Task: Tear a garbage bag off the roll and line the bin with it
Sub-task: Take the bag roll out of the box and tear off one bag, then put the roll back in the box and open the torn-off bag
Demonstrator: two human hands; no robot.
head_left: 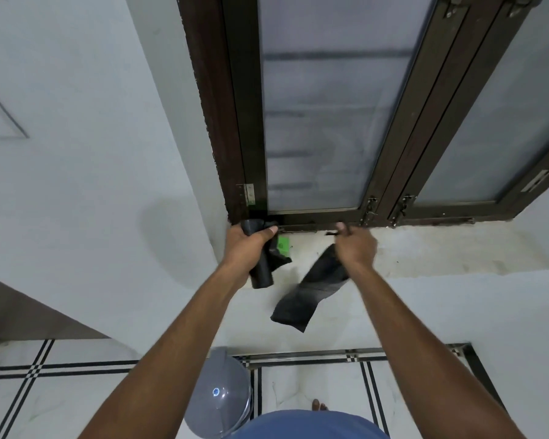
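I can read no text anywhere in this view. The green label (282, 244) on the sill, just beside the roll (260, 264) in my left hand (248, 245), carries a small dark patch, perhaps a printed code, but it is too small and blurred to make out. The grey bin (217, 397) on the floor has a round blue-and-white emblem (216, 392) on its lid; I cannot tell any letters or brand in it.
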